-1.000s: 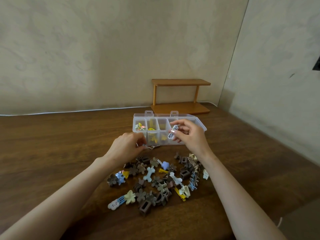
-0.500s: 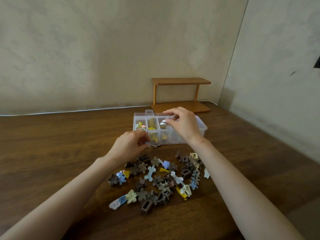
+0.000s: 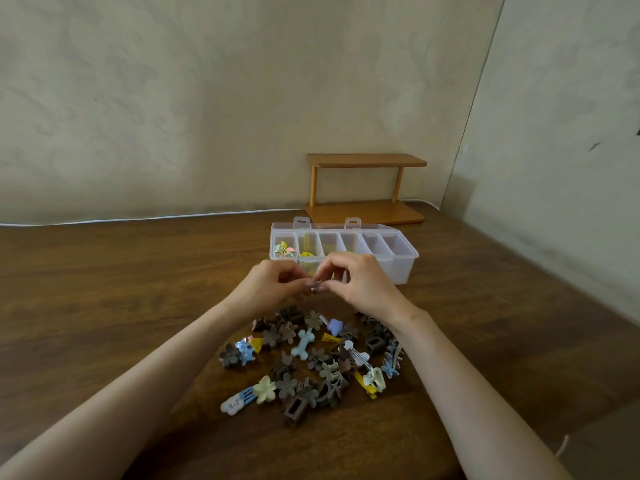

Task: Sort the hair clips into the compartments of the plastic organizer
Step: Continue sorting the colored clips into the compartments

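Hair clip [image 3: 313, 288] mostly hidden | left hand [image 3: 273, 285], right hand [image 3: 362, 289] both pinch it | organizer [image 3: 401, 270] front partly covered

The organizer [image 3: 398, 271] was clear, the table [image 3: 104, 306] dark, wood-grained brown. The hair clips [image 3: 317, 358] were mostly brown, a bone-shaped clip [image 3: 303, 344] pale blue, the pinched clip [image 3: 314, 286] brownish.

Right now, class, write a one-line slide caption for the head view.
Left hand and right hand pinch one small clip between the hair clip pile and the open plastic organizer.
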Motion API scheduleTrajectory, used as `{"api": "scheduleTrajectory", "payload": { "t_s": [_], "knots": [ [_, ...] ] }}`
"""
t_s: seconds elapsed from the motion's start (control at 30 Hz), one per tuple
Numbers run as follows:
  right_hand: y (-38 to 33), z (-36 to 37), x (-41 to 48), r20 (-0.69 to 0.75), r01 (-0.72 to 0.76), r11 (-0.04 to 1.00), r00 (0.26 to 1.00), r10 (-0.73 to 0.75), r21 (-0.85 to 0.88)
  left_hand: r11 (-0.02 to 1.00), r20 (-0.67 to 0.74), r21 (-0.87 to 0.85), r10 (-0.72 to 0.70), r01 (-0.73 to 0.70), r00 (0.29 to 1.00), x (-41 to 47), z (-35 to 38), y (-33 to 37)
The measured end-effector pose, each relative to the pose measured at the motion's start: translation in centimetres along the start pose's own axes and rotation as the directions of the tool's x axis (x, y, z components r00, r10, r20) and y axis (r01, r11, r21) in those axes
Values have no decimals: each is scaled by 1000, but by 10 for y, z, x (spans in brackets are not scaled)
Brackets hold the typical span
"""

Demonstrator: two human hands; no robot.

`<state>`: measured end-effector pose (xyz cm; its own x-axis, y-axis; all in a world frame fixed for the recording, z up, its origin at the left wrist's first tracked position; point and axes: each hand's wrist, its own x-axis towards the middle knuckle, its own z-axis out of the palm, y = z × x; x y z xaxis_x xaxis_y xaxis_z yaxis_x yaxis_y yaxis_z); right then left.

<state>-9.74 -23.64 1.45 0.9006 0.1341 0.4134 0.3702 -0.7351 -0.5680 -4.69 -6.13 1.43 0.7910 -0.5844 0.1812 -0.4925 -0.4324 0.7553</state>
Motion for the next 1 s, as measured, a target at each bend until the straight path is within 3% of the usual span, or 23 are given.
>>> {"api": "scheduleTrajectory", "payload": {
  "t_s": [0.1, 0.27, 0.57, 0.8, 0.9, 1.0],
  "knots": [
    [1, -3, 0, -60, -25, 999, 998, 26, 23, 992, -34, 123, 24, -19, 999, 1, 2, -3],
    [9, -11, -1, -335, -80, 995, 937, 94, 57, 896, -120, 441, 122, -57, 985, -2, 4, -11],
    [15, -7, 8, -501, -90, 996, 861, 85, 14, 820, -51, 572, 68, -27, 996, -1, 7, -16],
    [20, -1, 20, -386, -87, 983, 923, 17, -163, 824, -59, 566, 68, -23, 996, 0, 2, -18],
    [16, -2, 12, -406, -27, 985, 913, -46, -171, 817, -64, 576, 76, -25, 995, 0, 1, -19],
    [6, -5, 2, -251, 10, 990, 967, -46, -141, 802, -95, 597, 100, -24, 990, -1, 2, -19]
  ]
}}
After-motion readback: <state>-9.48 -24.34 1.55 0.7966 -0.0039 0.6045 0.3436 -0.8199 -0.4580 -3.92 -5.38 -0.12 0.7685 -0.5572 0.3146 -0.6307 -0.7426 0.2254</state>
